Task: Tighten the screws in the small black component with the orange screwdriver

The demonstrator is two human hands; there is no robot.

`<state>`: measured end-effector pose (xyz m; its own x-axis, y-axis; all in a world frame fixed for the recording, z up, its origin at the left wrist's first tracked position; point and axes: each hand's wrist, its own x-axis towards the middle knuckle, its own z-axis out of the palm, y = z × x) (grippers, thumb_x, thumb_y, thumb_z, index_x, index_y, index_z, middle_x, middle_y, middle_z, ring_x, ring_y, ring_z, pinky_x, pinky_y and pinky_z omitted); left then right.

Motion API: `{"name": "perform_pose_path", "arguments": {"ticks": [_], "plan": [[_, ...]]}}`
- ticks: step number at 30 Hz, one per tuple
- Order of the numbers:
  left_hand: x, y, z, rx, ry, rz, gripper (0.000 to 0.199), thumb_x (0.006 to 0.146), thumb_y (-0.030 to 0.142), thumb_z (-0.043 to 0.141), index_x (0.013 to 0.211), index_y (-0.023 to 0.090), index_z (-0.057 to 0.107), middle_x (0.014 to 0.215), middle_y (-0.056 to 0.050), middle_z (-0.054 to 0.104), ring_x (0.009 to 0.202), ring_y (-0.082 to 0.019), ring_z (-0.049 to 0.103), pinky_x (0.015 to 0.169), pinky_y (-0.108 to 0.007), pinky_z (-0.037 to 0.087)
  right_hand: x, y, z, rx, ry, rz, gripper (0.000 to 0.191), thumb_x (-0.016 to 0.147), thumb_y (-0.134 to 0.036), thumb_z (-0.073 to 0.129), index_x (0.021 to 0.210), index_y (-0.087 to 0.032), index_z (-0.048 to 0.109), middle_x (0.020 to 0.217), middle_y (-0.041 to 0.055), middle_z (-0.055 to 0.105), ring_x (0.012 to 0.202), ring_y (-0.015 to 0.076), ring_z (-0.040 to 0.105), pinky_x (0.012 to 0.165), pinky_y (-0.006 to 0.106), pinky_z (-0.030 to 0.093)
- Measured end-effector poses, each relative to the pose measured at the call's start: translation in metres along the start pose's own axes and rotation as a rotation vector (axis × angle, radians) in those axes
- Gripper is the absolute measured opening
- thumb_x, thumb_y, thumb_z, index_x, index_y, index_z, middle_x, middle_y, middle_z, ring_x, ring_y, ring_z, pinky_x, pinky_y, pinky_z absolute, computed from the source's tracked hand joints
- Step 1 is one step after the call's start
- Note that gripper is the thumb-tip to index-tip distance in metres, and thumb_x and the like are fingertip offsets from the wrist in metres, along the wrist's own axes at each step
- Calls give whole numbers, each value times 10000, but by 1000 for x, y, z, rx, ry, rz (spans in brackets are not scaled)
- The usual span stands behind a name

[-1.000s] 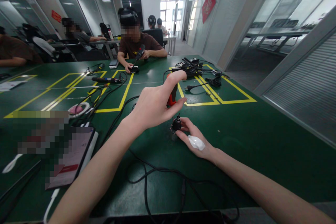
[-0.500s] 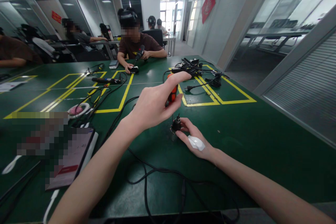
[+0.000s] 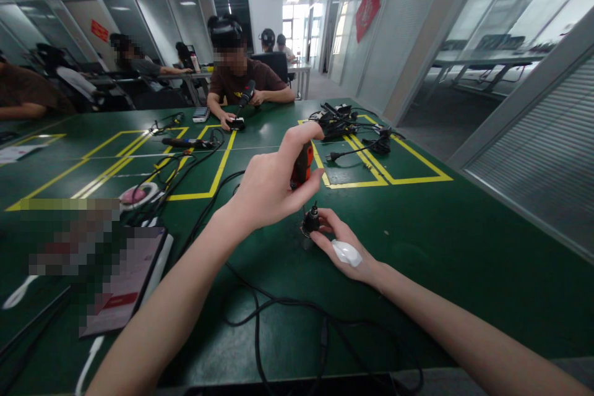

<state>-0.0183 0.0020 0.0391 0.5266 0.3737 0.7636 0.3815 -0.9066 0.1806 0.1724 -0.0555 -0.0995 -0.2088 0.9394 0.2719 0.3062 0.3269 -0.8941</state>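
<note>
My left hand [image 3: 273,182] is closed round the orange and black handle of a screwdriver [image 3: 304,164], held upright with its thin shaft pointing down. Below it, my right hand [image 3: 341,244] pinches a small black part with a metal tip [image 3: 312,220] between thumb and fingers, at the table surface. The screwdriver's shaft comes down right beside this part; whether its tip touches it cannot be made out. A white patch [image 3: 347,252] lies on the back of my right hand near the thumb.
Across the green table [image 3: 417,247], a person [image 3: 253,77] handles a tool and a small black object. Black cables [image 3: 297,301] loop in front of me. A tablet [image 3: 125,278] and a tape roll [image 3: 139,195] lie left; a cable pile [image 3: 336,119] lies behind.
The fingers of my left hand have shifted slightly left round the handle, and more of the orange and black grip shows. My right hand has barely moved.
</note>
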Motion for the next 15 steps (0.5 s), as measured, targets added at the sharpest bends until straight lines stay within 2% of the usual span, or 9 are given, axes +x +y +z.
{"name": "perform_pose_path", "arguments": {"ticks": [3,7,11,15], "plan": [[0,0,1,-13,8,-2,420,919,205,613,1300,194,437,884,38,555,519,-23,395,525,-194,333,0,1,0,6,-2,-12,339,960,-343,611,1275,-228,563,1176,105,730,1055,276,722,976,488,598],[0,1,0,-60,-17,-33,426,922,210,586,1319,194,432,767,58,516,538,-52,466,533,-202,357,0,2,0,14,-7,-2,337,963,-354,615,1273,-232,564,1169,107,734,1048,283,727,973,498,601],[1,3,0,-120,-55,-54,468,916,161,521,1367,198,398,794,40,570,558,-68,527,565,-221,411,-1,1,0,23,-5,9,337,958,-351,620,1269,-237,561,1158,103,734,1029,280,729,950,492,607],[2,3,-1,-119,-62,-54,506,926,150,526,1411,200,391,758,52,538,544,-64,498,555,-215,400,0,1,0,27,-8,6,345,954,-344,622,1274,-234,560,1175,103,731,1038,276,726,958,486,603]]}}
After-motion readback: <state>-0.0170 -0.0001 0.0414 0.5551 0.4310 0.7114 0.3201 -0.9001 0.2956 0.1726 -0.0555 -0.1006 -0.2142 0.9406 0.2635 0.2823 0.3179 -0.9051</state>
